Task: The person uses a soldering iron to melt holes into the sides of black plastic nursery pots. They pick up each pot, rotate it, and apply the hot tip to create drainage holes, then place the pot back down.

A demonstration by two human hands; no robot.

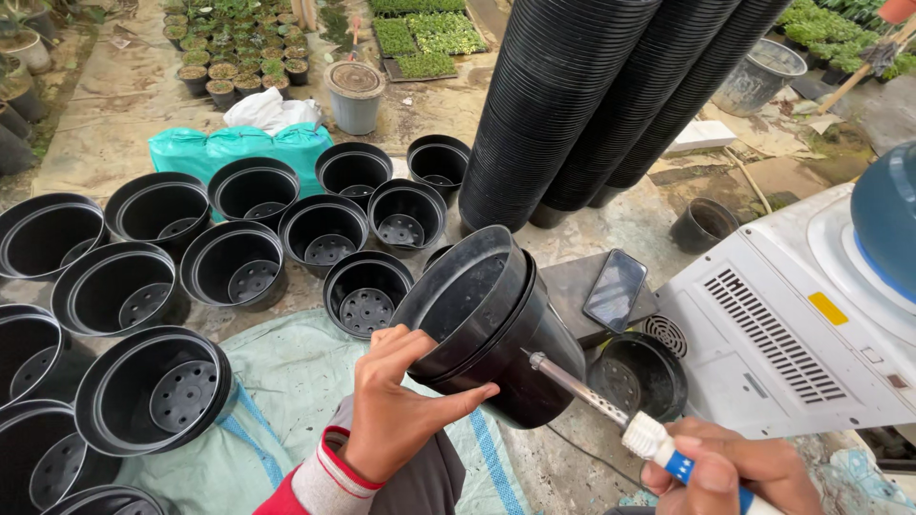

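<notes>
Left hand point(396, 405) grips nested black plastic pots point(496, 319), tilted sideways. Right hand point(730, 472) clenched on blue-handled metal-tipped soldering tool point(611, 410), tip touching pot wall right of the left hand. Looks mid hole-burning; next needs steady push, pot held still.

Left hand: your left hand point(396, 405) is gripping the nested black pots point(491, 319), tilted sideways.
Right hand: your right hand point(730, 472) is pressing the soldering iron point(596, 401) tip against the pot wall.
Around: empty black pots point(239, 262) are sitting on the ground.
</notes>
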